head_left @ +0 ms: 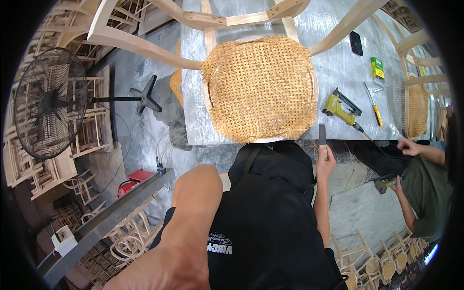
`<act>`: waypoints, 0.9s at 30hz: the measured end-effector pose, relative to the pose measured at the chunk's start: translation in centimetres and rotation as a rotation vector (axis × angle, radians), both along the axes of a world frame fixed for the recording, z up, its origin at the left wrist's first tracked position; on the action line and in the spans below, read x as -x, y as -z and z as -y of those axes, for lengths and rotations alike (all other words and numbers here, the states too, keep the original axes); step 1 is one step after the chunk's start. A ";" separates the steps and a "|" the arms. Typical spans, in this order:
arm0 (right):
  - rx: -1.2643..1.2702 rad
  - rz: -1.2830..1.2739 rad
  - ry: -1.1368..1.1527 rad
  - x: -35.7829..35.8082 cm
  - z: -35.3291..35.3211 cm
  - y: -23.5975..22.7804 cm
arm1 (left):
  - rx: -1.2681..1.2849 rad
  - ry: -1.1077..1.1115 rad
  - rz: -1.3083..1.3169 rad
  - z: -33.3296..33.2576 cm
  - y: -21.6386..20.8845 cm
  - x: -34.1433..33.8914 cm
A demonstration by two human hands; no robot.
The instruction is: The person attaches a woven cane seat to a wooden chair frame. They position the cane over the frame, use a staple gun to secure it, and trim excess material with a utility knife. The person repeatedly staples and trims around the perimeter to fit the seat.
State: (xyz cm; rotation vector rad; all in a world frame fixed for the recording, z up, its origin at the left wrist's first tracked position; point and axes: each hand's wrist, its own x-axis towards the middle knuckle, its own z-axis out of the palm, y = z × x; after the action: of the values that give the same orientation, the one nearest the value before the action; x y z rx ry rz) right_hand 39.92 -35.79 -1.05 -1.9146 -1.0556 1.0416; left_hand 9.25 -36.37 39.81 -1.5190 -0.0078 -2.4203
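Observation:
In my right hand point(326, 162) is a flat-bladed hand tool point(322, 135), its dark grey blade pointing away from me. My fingers are closed round its lower end, which is mostly hidden. The blade is just right of the near edge of a pale wooden chair's seat, covered with woven cane point(261, 89) that has a frayed, uneven rim. The chair's bare wooden frame point(145, 46) rises beyond the seat. My bent left arm point(198, 186) shows at lower left, but its hand is out of sight.
On the plastic-covered table point(333, 75) lie a green-yellow nail gun point(340, 110), a yellow-handled tool point(375, 108), a small green-yellow box point(377, 68) and a black phone point(356, 44). A co-worker point(425, 188) at right holds another power tool point(385, 185). A fan point(50, 102) stands left.

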 end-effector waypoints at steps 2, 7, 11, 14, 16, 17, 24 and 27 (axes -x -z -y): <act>0.025 -0.002 -0.003 0.0 0.0 0.0 | 0.015 0.020 -0.014 0.0 0.1 -0.2; -0.007 0.008 -0.011 -0.1 0.0 0.3 | 0.012 -0.001 -0.040 0.6 0.3 -0.3; 0.014 -0.018 -0.008 -0.2 0.1 0.2 | 0.024 -0.021 -0.016 0.4 0.2 -0.5; 0.011 -0.024 -0.007 0.0 0.0 0.1 | 0.005 -0.078 0.013 -0.2 0.0 -0.7; 0.018 -0.014 0.006 -0.2 0.0 0.0 | -0.003 -0.098 -0.030 0.1 0.1 -0.5; 0.046 -0.015 0.010 -0.1 0.0 -0.1 | -0.003 -0.087 -0.026 0.1 0.1 -0.6; 0.031 0.044 -0.006 -0.1 0.0 0.3 | -0.030 0.091 0.046 -0.8 -0.1 -1.1; 0.026 0.036 0.001 -0.2 0.0 0.3 | -0.027 0.039 0.017 -0.6 0.0 -0.9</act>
State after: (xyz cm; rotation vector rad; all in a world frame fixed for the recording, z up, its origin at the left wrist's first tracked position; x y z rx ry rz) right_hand 40.09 -35.78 -1.40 -1.9607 -1.0663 1.0289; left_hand 10.14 -35.73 39.78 -1.5010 0.0509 -2.4536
